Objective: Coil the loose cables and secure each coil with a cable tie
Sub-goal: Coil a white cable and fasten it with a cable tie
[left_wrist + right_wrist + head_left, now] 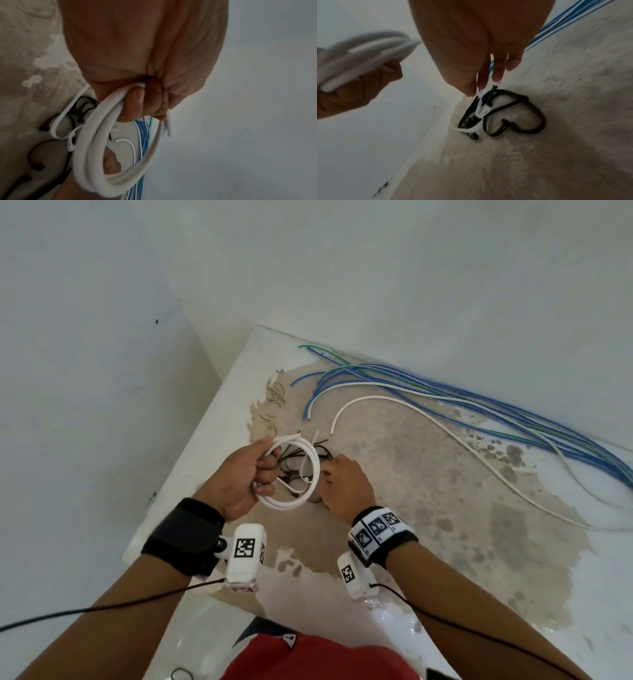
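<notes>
Left hand (245, 474): fingers curled round a white cable coil (301, 470), several loops gripped at the coil's 9 o'clock side; thumb pressed over the strands in the left wrist view (137, 102). Coil held up off the tabletop (445, 474), one free cable end (169, 127) sticking out past the fingers.

Right hand (346, 484): at 3 o'clock of the coil, just beside it, fingertips (482, 79) pointed down and pinching a white cable tie (480, 108) that trails into the pile below.

Cable ties, black and white (305, 470): a loose tangle on the tabletop beneath and between both hands; black loops (522, 115) lie flat at 4 o'clock of the right fingertips.

Loose white cable (428, 419): on the tabletop at 1 o'clock of the hands, apart from them, curving away toward 4 o'clock.

Bundle of blue, green and white cables (479, 402): farther out at 1 to 2 o'clock, running along the wall (445, 285) side of the tabletop.

Tabletop: white, with a large worn brown patch under the ties.

Wrist bands with marker tags (380, 529), both forearms, at 6 o'clock.
</notes>
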Demonstrator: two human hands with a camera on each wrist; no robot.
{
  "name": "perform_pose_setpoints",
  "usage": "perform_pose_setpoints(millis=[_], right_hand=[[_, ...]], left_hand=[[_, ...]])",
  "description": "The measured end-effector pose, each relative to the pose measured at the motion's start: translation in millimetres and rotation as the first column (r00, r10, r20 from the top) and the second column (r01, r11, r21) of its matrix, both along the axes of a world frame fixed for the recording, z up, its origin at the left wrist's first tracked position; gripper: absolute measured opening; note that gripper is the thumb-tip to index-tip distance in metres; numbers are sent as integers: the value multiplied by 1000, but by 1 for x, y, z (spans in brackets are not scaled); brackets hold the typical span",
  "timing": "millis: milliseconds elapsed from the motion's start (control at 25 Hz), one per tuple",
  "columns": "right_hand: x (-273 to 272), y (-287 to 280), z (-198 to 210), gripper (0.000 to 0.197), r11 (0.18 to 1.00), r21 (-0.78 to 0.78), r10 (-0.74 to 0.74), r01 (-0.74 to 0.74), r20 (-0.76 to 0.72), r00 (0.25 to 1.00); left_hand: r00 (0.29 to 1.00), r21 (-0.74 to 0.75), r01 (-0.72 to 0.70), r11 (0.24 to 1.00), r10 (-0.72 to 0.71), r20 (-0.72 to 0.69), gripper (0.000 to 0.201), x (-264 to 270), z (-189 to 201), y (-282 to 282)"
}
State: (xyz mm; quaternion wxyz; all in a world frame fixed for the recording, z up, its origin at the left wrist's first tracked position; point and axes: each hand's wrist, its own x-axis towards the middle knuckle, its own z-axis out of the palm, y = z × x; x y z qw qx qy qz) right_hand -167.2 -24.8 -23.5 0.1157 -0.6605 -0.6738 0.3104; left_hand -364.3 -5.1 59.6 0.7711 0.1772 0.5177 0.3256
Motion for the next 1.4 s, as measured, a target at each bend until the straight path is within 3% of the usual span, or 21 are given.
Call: perform_pose_setpoints(millis=[160, 240, 480, 600, 640, 760, 880, 960, 1040, 1240, 1400], right_hand=[[-35, 30, -24, 27, 1000, -6, -8, 11, 393, 919], [-39, 42, -31, 33, 996, -67, -23, 60, 450, 893], [-32, 43, -33, 28, 966, -179, -125, 186, 305, 944], [-7, 33, -8, 20, 942, -188, -281, 278, 9, 960], [7, 28, 4, 19, 916, -199, -380, 350, -143, 914], [65, 4, 52, 13, 803, -251, -585, 540, -502, 637], [129, -28, 96, 11, 746, -273, -600, 608, -672, 434], [162, -51, 121, 9, 764, -294, -558, 574, -747, 361], [190, -78, 143, 9, 808, -275, -513, 521, -763, 394], [240, -125, 163, 8, 890, -11, -379, 456, -572, 727], [281, -146, 160, 9, 912, 132, -299, 390, -437, 848]], left_hand=[[999, 14, 7, 1000, -6, -34, 35, -14, -4, 2], [999, 17, 1, 1000, 0, -37, 35, -16, -6, 2], [999, 17, 0, 1000, 1, -38, 36, -7, -5, 4], [999, 25, 11, 1000, -11, -35, 35, 10, -2, 4], [999, 30, 24, 999, -23, -32, 35, 18, -1, 3], [997, 39, 76, 996, -75, -19, 36, 60, 4, -1], [989, 55, 150, 987, -150, -2, 35, 117, 12, -9], [979, 75, 203, 976, -204, 7, 35, 158, 19, -16], [966, 112, 256, 960, -257, -5, 34, 204, 28, -26], [939, 192, 344, 919, -330, -98, 33, 285, 47, -62], [927, 231, 373, 899, -349, -141, 32, 327, 57, -87]])
